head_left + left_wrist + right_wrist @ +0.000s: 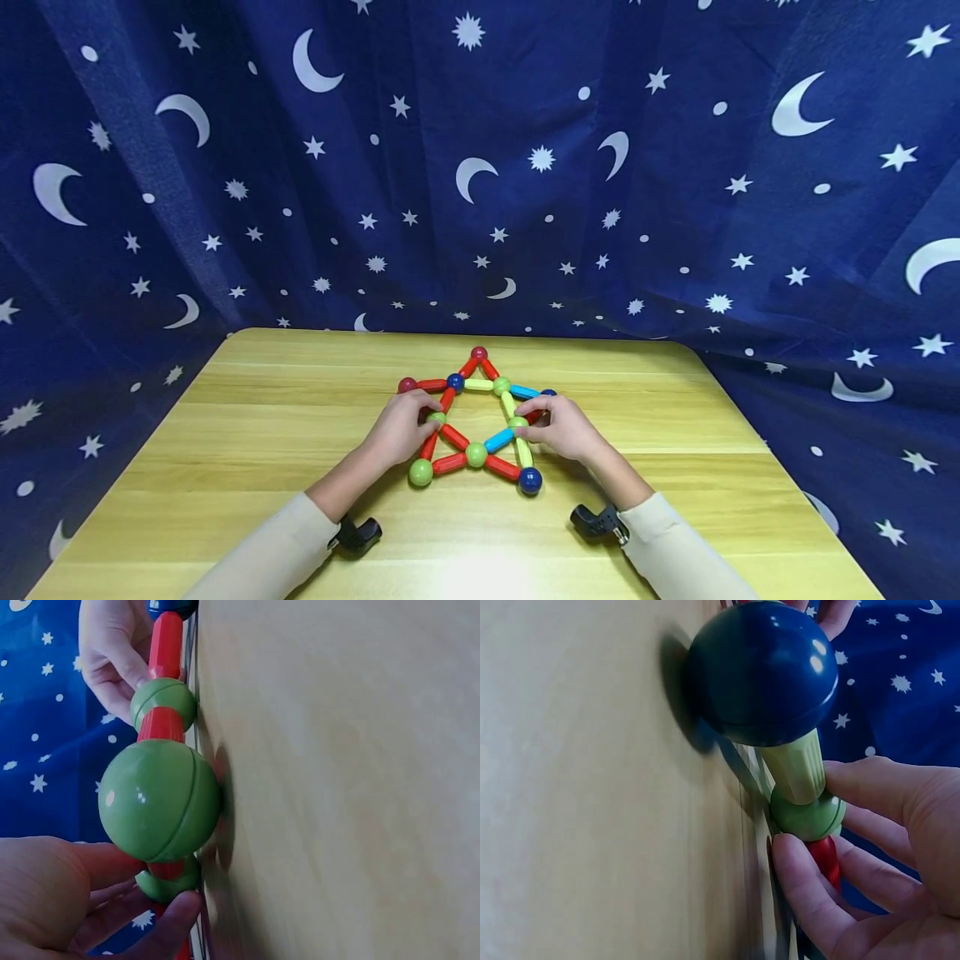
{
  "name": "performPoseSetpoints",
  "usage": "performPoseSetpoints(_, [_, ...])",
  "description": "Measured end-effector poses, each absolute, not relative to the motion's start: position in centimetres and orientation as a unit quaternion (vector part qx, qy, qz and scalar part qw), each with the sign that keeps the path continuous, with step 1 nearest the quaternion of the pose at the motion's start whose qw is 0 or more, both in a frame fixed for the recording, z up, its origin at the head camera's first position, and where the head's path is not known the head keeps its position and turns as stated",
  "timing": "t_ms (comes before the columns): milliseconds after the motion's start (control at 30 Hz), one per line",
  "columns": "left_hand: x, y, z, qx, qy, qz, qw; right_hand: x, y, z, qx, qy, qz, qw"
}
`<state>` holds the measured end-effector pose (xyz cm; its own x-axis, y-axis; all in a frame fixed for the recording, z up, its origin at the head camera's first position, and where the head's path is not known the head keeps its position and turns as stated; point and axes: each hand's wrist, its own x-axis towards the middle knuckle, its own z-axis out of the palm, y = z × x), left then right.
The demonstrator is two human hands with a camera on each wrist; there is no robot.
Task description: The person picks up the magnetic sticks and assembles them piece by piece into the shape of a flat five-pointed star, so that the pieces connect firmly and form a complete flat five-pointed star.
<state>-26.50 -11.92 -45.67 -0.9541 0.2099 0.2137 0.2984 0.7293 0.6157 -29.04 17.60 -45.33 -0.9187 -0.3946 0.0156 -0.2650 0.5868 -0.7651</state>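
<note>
A flat star of magnetic balls and rods lies on the wooden table, in red, yellow-green and blue. On its left side, my left hand pinches a green ball between thumb and fingers. Across from it, my right hand grips another green ball by thumb and fingers. The right wrist view shows that grip behind a blue ball and a pale yellow-green rod. In the left wrist view, a larger-looking green ball partly hides the one held. The right hand partly covers a red rod.
A green ball and a blue ball form the star's near tips. Its far tip is a dark red ball. Bare wood of the table surrounds the star. A blue cloth with moons and stars hangs behind.
</note>
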Motion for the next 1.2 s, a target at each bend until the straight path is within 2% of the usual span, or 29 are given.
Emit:
performPoseSetpoints(367, [-26.4,-12.6,-45.5,-0.152,-0.918,-0.359,0.077,-29.4,19.4,-44.6,-0.186,0.871,-0.449,0.068])
performPoseSetpoints(500, [-26.4,-12.6,-45.7,-0.154,-0.92,-0.353,0.075,-29.4,19.3,-45.1,-0.218,0.859,-0.457,0.078])
performPoseSetpoints(633, [-26.5,-12.4,-45.8,-0.155,-0.922,-0.344,0.084,-29.3,18.8,-45.7,-0.238,0.86,-0.446,0.061])
performPoseSetpoints(767, [-26.5,-12.3,-45.9,-0.151,-0.922,-0.345,0.089,-29.3,18.5,-46.0,-0.225,0.867,-0.442,0.044])
performPoseSetpoints(900, [-26.5,-12.7,-45.8,-0.149,-0.918,-0.357,0.085,-29.2,18.6,-45.7,-0.217,0.867,-0.446,0.05])
performPoseSetpoints(1033, [-26.7,-14.1,-45.4,-0.148,-0.912,-0.373,0.091,-29.5,19.8,-44.7,-0.173,0.865,-0.467,0.059])
performPoseSetpoints(1133, [-27.4,-16.3,-44.8,-0.142,-0.91,-0.371,0.114,-30.6,21.8,-43.5,-0.152,0.883,-0.444,0.022])
performPoseSetpoints(1200, [-28.2,-18.1,-44.4,-0.14,-0.914,-0.352,0.143,-31.6,23.6,-42.6,-0.154,0.899,-0.408,-0.031])
